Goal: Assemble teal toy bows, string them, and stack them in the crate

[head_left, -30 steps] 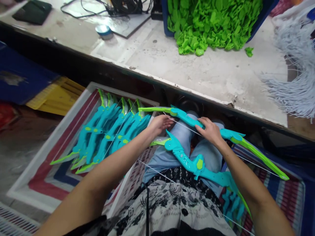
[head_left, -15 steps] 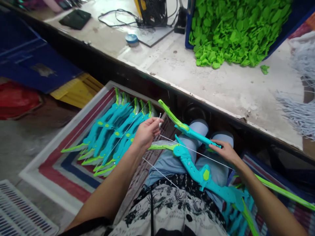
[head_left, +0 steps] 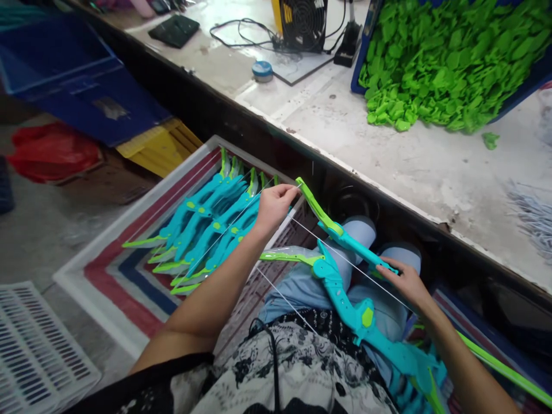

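Note:
My left hand point(head_left: 277, 205) pinches the end of a white bowstring point(head_left: 328, 246) against the upper green tip of a toy bow point(head_left: 357, 246). The fingers of my right hand point(head_left: 403, 280) are closed round the turquoise middle of that bow, partly hiding it. From there the string runs slantwise down past my right wrist. A second turquoise and green toy bow point(head_left: 342, 299) lies across my lap, its own string slack-free over my clothing. Left of my left hand, several more toy bows point(head_left: 207, 221) lie side by side on a striped board.
A white-rimmed striped tray point(head_left: 103, 287) stands at my left beside a white slatted crate point(head_left: 38, 345). On the worktable point(head_left: 310, 115) are a blue bin of green plastic pieces point(head_left: 448, 69), a small fan point(head_left: 303, 23), a blue-lidded tub point(head_left: 262, 71) and white strings point(head_left: 535, 213).
My left hand has moved up and right, bringing the string's end from beside the bow to its green tip. My right hand keeps its hold. The whole view has shifted slightly.

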`<state>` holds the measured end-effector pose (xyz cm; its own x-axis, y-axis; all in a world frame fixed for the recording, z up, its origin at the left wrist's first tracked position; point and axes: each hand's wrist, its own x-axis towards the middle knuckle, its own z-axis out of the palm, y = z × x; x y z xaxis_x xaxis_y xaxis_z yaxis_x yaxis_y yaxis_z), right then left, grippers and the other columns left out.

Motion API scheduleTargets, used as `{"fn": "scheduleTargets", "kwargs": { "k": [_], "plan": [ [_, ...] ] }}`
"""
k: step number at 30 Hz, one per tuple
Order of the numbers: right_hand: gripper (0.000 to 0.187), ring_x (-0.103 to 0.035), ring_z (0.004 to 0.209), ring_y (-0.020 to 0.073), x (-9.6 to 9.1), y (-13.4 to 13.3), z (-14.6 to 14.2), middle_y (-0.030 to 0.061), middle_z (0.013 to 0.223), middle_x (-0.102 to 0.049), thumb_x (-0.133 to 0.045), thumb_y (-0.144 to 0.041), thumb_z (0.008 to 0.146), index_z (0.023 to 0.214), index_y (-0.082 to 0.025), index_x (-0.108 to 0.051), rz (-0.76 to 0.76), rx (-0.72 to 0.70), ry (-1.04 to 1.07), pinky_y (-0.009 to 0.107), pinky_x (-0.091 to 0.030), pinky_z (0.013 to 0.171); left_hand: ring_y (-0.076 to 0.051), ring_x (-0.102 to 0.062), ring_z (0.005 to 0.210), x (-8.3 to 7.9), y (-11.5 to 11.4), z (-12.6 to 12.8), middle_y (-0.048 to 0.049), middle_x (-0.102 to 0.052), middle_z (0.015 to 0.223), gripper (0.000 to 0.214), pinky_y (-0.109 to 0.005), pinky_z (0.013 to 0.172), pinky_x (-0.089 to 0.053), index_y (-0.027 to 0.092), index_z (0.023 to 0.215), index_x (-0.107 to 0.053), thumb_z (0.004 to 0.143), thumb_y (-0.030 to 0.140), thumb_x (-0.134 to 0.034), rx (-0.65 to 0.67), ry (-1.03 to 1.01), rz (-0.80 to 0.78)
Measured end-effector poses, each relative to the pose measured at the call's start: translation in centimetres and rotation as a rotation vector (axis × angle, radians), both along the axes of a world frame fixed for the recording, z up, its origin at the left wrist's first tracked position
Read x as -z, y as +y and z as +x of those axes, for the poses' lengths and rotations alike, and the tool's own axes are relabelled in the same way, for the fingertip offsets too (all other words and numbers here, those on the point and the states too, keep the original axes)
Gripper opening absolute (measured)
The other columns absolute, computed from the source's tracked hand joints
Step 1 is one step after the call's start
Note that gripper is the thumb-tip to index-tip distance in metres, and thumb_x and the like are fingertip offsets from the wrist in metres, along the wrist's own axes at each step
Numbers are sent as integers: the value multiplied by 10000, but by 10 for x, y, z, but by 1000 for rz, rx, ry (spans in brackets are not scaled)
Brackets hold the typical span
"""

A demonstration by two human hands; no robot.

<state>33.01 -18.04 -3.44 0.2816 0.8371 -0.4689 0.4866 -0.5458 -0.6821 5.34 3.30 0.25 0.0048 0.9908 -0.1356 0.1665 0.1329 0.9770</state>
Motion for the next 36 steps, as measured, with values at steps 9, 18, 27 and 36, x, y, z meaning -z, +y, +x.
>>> {"fn": "scheduleTargets", "kwargs": {
  "k": [9,18,27,36],
  "plan": [
    [545,-698,958,311,0,-1,-2,82,984,-764,-646,-595,690,1016,-176,-767,28,31,44,389,-546,866,-100,-493,527,5,6,0,24,-572,521,173,-219,495,-345,149,704,-729,690,313,-675,41,-50,6],
    [537,-701,946,317,1,-2,-2,79,970,-768,-650,-607,687,996,-185,-774,38,28,32,396,-550,855,-80,-427,480,2,8,-2,23,-547,498,216,-213,450,-296,150,710,-723,662,360,-715,59,-76,-37],
    [537,-700,916,300,-3,-2,-3,73,965,-765,-635,-604,704,1012,-186,-772,28,14,12,387,-556,834,-44,-278,419,2,9,-6,45,-487,475,223,-224,417,-192,140,706,-713,622,347,-719,113,-196,-91],
    [573,-699,859,286,-2,-2,-5,75,920,-763,-627,-622,703,1029,-172,-768,23,20,9,364,-563,762,-49,-269,404,6,12,-1,72,-391,424,198,-221,410,-187,152,686,-695,624,339,-706,75,-186,-81]
  ]
}}
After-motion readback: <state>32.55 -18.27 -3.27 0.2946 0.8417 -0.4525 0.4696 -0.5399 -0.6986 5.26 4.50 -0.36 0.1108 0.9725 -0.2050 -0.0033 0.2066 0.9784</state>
